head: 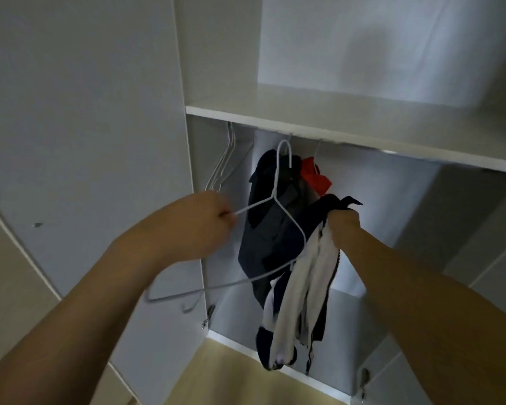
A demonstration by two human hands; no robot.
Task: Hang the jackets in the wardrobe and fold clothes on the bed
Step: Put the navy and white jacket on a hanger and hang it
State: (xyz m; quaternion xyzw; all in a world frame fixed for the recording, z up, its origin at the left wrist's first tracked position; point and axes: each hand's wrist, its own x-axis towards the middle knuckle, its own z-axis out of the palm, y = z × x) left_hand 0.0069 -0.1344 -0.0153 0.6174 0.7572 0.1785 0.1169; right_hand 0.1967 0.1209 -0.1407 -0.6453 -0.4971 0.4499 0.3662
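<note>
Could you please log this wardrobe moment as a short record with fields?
left hand: left hand grips a white wire hanger, off the rail
right hand: right hand holds a navy and white zip jacket, hanging down
already hung: dark navy jacket and red garment
spare: empty white hangers at the rail's left end
shelf: white shelf above

A strip of pale wood-look floor (231, 372) shows at the bottom of the view, running up to the white front edge of the cabinet base. Small metal hinges are fixed low down, one at the lower left (208, 315) and one at the lower right (363, 381). A small dark mark (37, 225) sits on the flat grey panel at the left. A soft round shadow (371, 58) lies on the back wall above the shelf.
</note>
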